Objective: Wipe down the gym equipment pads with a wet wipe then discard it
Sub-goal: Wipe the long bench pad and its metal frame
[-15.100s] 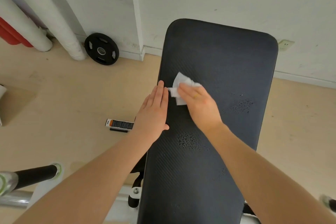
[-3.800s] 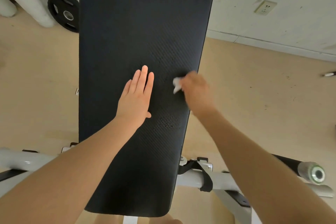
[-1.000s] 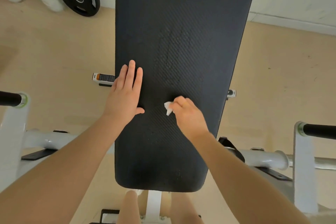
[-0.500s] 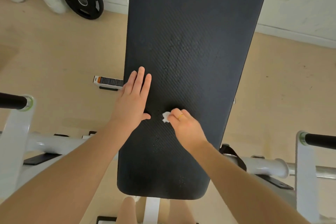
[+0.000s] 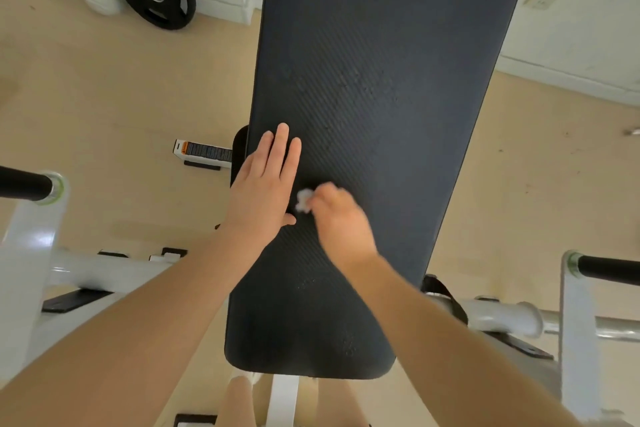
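One small wad of wet wipe (image 5: 304,199) shows at your right hand (image 5: 341,218), whose curled fingers pinch it against the black bench pad (image 5: 374,87). Your left hand (image 5: 263,185) lies flat with straight fingers on the pad's left edge. The wipe is probably limp, light and damp, so keep it bunched under your fingertips; the ribbed vinyl likely drags at it.

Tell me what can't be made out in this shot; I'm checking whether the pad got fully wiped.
Head view only:
- Wet wipe: mostly hidden inside the motion-blurred right hand; its size and condition are unclear.
- Bench pad: far end cut off by the top edge; the area under the flat left hand is covered.
- Label on the floor: print too small to read.
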`<state>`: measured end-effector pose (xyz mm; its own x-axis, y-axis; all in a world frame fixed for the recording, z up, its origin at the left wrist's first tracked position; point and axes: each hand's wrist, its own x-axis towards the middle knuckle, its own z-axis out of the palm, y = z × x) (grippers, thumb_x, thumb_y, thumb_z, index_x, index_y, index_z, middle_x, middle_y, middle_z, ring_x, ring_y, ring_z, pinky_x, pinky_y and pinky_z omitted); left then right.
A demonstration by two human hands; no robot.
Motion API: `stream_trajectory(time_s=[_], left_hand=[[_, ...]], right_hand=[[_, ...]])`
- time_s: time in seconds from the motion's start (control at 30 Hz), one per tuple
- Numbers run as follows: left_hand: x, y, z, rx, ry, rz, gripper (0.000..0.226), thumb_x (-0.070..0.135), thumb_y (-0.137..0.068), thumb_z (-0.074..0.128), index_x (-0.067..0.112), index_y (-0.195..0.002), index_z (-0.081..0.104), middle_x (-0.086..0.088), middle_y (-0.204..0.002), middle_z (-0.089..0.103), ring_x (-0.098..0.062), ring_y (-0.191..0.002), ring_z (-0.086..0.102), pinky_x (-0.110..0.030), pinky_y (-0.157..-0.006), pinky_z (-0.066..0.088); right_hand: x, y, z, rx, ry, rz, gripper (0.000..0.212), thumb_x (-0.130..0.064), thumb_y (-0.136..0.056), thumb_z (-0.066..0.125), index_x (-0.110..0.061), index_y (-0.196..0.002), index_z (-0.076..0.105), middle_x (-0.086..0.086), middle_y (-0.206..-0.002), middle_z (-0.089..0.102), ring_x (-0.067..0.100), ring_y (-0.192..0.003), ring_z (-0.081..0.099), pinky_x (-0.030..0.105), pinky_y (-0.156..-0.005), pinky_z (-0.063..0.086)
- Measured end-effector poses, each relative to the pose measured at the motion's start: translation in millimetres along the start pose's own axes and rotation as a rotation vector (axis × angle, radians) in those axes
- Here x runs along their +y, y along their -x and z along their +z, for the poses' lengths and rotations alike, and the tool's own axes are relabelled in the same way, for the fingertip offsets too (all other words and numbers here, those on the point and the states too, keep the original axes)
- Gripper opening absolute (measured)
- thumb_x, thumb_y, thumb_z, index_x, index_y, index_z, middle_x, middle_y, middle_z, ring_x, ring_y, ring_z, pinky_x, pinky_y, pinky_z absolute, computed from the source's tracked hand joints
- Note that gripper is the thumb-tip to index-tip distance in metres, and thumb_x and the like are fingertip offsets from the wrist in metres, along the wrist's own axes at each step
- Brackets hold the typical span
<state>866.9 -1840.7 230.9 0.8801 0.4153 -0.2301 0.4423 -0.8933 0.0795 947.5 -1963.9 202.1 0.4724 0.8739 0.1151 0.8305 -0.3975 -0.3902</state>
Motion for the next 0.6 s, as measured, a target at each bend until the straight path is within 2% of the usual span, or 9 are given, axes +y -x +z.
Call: stream_trajectory(time_s=[0.07,0.17,0.27,0.37,0.47,0.53,0.6], left_hand=[[-5,0,-2,0.041,0.045,0.014,0.112,0.03,-0.06,0.084,0.001,-0.145,0.017,-0.021,-0.153,0.014,-0.038,-0.139,0.022,-0.042,-0.109,0.025],[-22,3,-4,0.071,0.165,-0.015,0.108,0.025,-0.067,0.08,0.005,-0.147,0.011,-0.019,-0.154,0.007,-0.036,-0.141,0.015,-0.041,-0.112,0.013],[-33,4,-6,0.021,0.247,-0.155,0.11,0.038,-0.073,0.074,0.009,-0.148,-0.002,-0.014,-0.156,-0.005,-0.031,-0.143,0.001,-0.043,-0.115,0.009],[-36,0,-6,-0.021,0.296,-0.186,0.112,0.044,-0.073,0.071,0.01,-0.148,-0.004,-0.008,-0.157,-0.001,-0.026,-0.144,0.001,-0.04,-0.115,0.007],[-40,0,-10,-0.038,0.304,-0.173,0.106,0.043,-0.077,0.068,0.011,-0.148,-0.003,-0.005,-0.157,0.004,-0.025,-0.144,0.003,-0.037,-0.115,0.008],[-45,1,-15,-0.042,0.326,-0.166,0.091,0.035,-0.084,0.061,0.014,-0.148,0.0,-0.002,-0.156,0.009,-0.025,-0.143,0.005,-0.038,-0.114,0.012],[-52,3,-23,-0.043,0.363,-0.151,0.078,0.024,-0.087,0.055,0.016,-0.149,0.007,0.0,-0.155,0.014,-0.025,-0.142,0.008,-0.04,-0.113,0.017]], right_hand=[[-5,10,1,-0.078,0.001,-0.086,0.032,0.002,-0.059,0.082,-0.008,-0.087,0.069,0.006,-0.079,0.061,0.022,-0.062,0.058,0.025,-0.041,0.049],[-3,-25,-13,-0.051,0.002,-0.07,0.024,0.002,-0.063,0.076,-0.013,-0.078,0.065,0.005,-0.076,0.054,0.022,-0.062,0.054,0.027,-0.041,0.046],[2,-84,-33,0.076,0.051,0.129,0.017,0.0,-0.08,0.059,-0.016,-0.08,0.064,0.004,-0.087,0.048,0.022,-0.074,0.054,0.029,-0.057,0.046],[12,-121,-45,0.216,-0.037,0.186,0.016,-0.001,-0.089,0.051,-0.007,-0.091,0.066,0.008,-0.101,0.056,0.024,-0.086,0.06,0.035,-0.068,0.052],[2,-100,-29,0.26,0.034,0.132,0.009,0.001,-0.084,0.061,-0.006,-0.086,0.066,0.012,-0.086,0.055,0.026,-0.067,0.057,0.034,-0.057,0.051],[-13,-62,-12,0.144,0.057,0.05,0.017,0.006,-0.073,0.07,-0.005,-0.085,0.065,0.012,-0.078,0.055,0.025,-0.059,0.054,0.029,-0.046,0.047],[-20,-39,-5,0.007,0.035,-0.015,0.022,0.008,-0.068,0.073,-0.004,-0.083,0.064,0.01,-0.079,0.056,0.024,-0.061,0.054,0.029,-0.042,0.048]])
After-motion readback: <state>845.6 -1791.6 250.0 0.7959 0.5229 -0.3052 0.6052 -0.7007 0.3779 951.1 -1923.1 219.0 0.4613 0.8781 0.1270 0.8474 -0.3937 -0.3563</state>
